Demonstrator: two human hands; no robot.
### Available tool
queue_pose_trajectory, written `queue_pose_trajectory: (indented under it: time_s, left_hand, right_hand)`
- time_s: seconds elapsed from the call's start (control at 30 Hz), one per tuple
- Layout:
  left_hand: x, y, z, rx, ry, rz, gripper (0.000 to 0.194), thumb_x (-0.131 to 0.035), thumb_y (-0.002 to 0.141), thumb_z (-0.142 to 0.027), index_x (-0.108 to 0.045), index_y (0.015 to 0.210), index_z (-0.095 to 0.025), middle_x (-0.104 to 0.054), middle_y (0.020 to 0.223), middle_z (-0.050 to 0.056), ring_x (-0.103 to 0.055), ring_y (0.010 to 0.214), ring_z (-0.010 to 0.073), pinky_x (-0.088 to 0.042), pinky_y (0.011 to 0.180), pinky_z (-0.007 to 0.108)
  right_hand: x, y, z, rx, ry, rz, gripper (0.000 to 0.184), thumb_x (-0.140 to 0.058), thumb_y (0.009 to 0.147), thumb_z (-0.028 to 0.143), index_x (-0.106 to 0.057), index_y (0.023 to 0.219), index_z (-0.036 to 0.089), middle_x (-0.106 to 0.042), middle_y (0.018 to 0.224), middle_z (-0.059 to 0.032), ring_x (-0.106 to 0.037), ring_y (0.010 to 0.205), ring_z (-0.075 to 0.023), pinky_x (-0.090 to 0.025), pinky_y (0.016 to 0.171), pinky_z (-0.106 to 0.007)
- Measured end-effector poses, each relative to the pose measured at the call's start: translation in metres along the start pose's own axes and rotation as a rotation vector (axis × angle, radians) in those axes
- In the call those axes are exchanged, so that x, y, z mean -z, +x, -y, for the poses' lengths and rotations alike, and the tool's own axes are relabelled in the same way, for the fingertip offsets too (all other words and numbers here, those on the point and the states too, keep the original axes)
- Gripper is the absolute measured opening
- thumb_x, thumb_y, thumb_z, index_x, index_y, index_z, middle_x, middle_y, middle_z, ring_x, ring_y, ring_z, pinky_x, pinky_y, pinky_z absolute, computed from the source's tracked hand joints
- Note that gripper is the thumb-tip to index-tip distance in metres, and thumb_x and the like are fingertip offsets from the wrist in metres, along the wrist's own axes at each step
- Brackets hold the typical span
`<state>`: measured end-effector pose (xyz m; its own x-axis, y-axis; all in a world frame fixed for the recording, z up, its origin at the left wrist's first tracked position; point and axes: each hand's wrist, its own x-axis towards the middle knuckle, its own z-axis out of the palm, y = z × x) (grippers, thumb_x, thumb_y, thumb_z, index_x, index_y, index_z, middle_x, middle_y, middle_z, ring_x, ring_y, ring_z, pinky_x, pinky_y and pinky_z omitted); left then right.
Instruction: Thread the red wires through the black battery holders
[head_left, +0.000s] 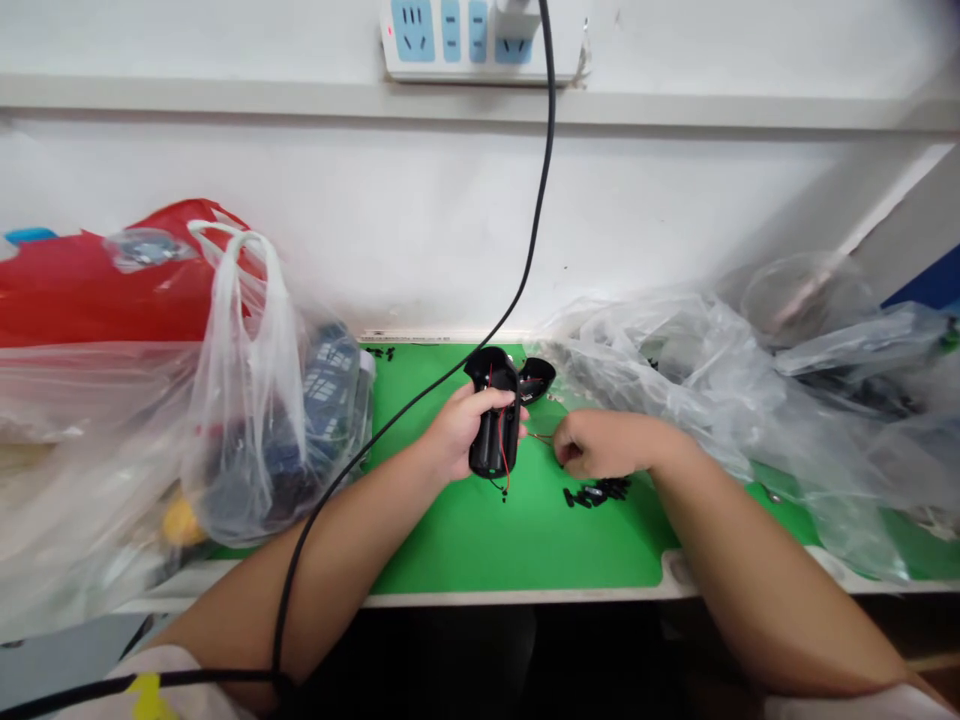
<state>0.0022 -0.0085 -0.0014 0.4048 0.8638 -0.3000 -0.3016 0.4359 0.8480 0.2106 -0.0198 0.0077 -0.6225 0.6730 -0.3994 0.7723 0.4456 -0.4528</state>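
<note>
A green mat (517,545) is laid on the bench (517,597) at centre frame. Above it, a black plastic housing (489,450) is held in the closed grip of the left hand (457,435), with a red wire (504,450) already run along it. A black shell (537,378) lies just beyond. The right hand (596,445) is curled near a thin wire (541,436), though whether it is held cannot be told. Small black parts (596,491) remain loose on the mat.
</note>
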Motion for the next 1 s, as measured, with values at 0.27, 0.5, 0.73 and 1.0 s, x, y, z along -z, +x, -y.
queue_pose_trajectory:
  time_s: [0.27, 0.5, 0.73, 1.0]
  left_hand:
    - [-0.003, -0.006, -0.002, -0.013, -0.038, -0.029, 0.034, -0.064, 0.067, -0.025, -0.044, 0.094, -0.023, -0.066, 0.072, 0.002, -0.063, 0.052, 0.0177, -0.05, 0.045, 0.027]
    - [-0.004, -0.009, -0.006, -0.038, -0.032, -0.002, 0.039, -0.066, 0.064, -0.024, -0.045, 0.098, -0.023, -0.066, 0.077, 0.001, -0.063, 0.051, 0.0171, -0.05, 0.045, 0.026]
    - [-0.005, -0.01, -0.006, -0.038, -0.052, 0.0, 0.041, -0.068, 0.062, -0.024, -0.046, 0.097, -0.023, -0.066, 0.075, 0.001, -0.064, 0.051, 0.0178, -0.05, 0.045, 0.027]
    - [-0.005, -0.008, -0.003, -0.112, -0.065, -0.03, 0.038, -0.066, 0.066, -0.023, -0.047, 0.099, -0.023, -0.066, 0.078, 0.002, -0.064, 0.054, 0.0167, -0.052, 0.051, 0.029]
  right_hand:
    - [0.0, -0.001, 0.0, 0.198, 0.111, -0.118, 0.015, -0.052, 0.066, 0.008, -0.066, 0.07, 0.013, -0.059, 0.06, 0.0008, -0.047, 0.052, -0.0087, -0.035, 0.051, -0.021]
    - [0.002, 0.001, 0.006, 0.248, 1.075, -0.435, 0.019, -0.071, 0.074, 0.021, -0.066, 0.09, 0.014, -0.067, 0.07, -0.0011, -0.064, 0.056, -0.0115, -0.052, 0.055, -0.022]
    - [-0.008, 0.018, 0.014, 0.27, 1.649, -0.434, 0.028, -0.079, 0.069, 0.018, -0.07, 0.096, 0.015, -0.072, 0.083, -0.0041, -0.069, 0.066, -0.0104, -0.059, 0.068, -0.02]
    - [-0.01, 0.025, 0.02, 0.274, 1.726, -0.425, 0.024, -0.079, 0.069, 0.016, -0.07, 0.091, 0.015, -0.072, 0.077, -0.0027, -0.069, 0.066, -0.0111, -0.06, 0.069, -0.021]
